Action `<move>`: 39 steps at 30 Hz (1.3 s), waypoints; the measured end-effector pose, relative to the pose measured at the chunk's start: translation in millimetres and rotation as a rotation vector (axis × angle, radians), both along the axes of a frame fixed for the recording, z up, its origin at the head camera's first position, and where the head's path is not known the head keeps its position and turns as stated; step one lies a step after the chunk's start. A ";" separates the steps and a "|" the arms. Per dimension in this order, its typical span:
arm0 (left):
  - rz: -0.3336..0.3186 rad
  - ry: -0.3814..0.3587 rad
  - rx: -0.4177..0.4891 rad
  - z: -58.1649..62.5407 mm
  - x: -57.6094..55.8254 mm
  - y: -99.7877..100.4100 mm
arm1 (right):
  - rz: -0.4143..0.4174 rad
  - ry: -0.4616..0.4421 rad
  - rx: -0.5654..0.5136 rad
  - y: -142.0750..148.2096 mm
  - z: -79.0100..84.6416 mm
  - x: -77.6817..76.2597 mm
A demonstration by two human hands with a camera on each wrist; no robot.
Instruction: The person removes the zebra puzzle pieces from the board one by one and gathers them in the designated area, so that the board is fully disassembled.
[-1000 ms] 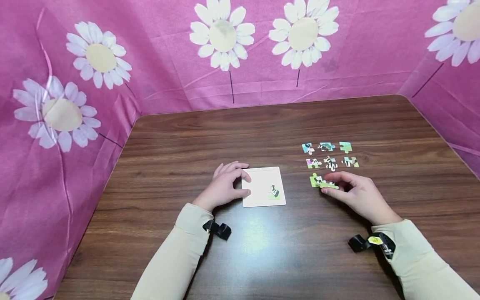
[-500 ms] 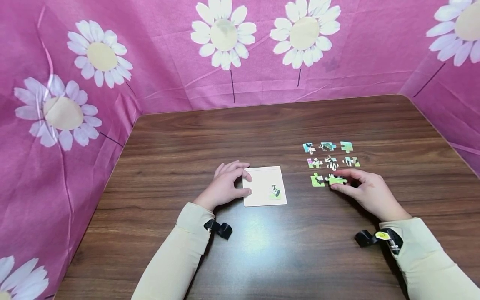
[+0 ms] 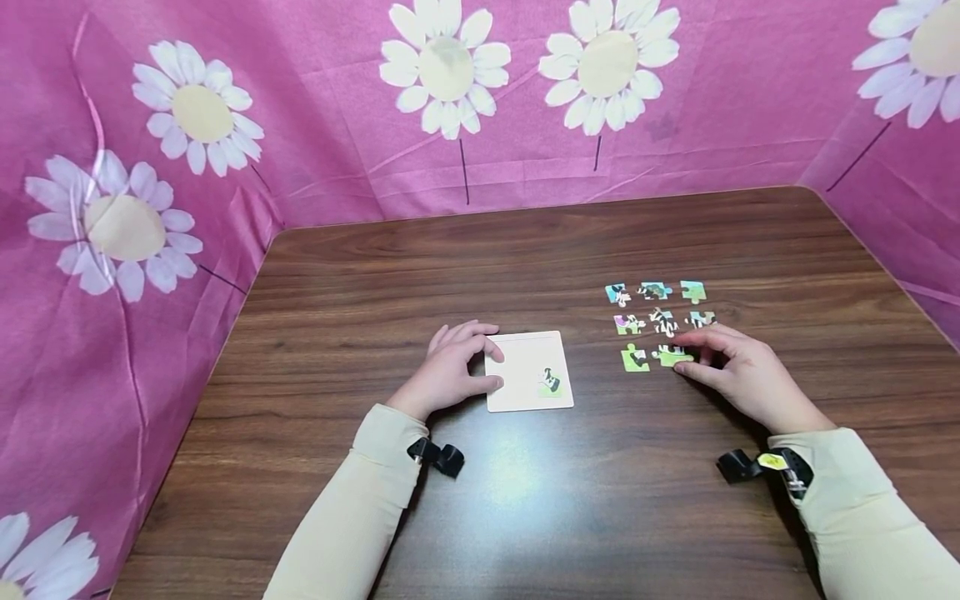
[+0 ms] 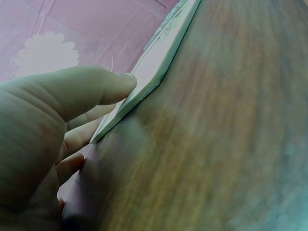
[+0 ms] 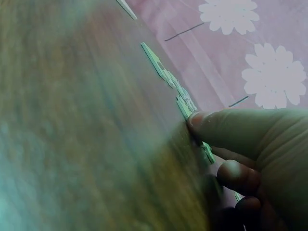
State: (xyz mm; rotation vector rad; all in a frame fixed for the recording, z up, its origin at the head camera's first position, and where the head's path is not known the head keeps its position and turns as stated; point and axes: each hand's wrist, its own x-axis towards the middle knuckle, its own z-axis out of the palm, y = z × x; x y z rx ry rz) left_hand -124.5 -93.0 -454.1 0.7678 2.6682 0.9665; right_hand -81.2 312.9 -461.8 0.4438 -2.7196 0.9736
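Note:
My left hand (image 3: 453,369) rests at the left edge of a square white puzzle board (image 3: 517,367). Its thumb and index fingertip press on the board's top face, while the other fingers extend past the far left corner. A small green, black and white puzzle piece (image 3: 551,383) lies in the board's lower right part. Over on the right, my right hand (image 3: 738,367) pinches a green jigsaw piece (image 3: 666,357) between thumb and index finger, low at the table. A green corner piece (image 3: 635,359) lies just left of it.
Behind the right hand, more jigsaw pieces lie in two rows, including a green one (image 3: 693,292) and a pink-edged one (image 3: 628,325). The brown wooden table (image 3: 360,275) ends at a pink cloth (image 3: 315,125) printed with white daisies.
My right hand has moved right with the green piece, from overlapping the corner piece to a spot beside it, low at the table. The left hand and board have stayed put.

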 end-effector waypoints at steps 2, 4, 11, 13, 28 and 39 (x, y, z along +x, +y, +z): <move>0.000 0.000 -0.003 -0.2 -0.1 -0.1 | 0.010 0.016 0.001 0.3 0.1 -0.3; 0.001 -0.002 -0.003 0.0 -0.1 0.0 | 0.013 0.017 0.002 1.1 -0.1 -0.4; 0.001 -0.002 0.007 0.7 0.3 0.1 | 0.001 -0.002 -0.010 3.7 0.1 0.3; 0.002 -0.002 0.003 0.4 0.1 0.3 | -0.002 -0.006 -0.012 4.2 0.4 0.6; 0.002 0.003 0.005 -1.9 -0.4 -0.6 | 0.002 0.141 -0.194 -31.5 0.8 6.7; 0.003 0.000 -0.004 -0.6 -0.2 -0.5 | 0.194 0.074 -0.185 -69.8 -8.4 7.0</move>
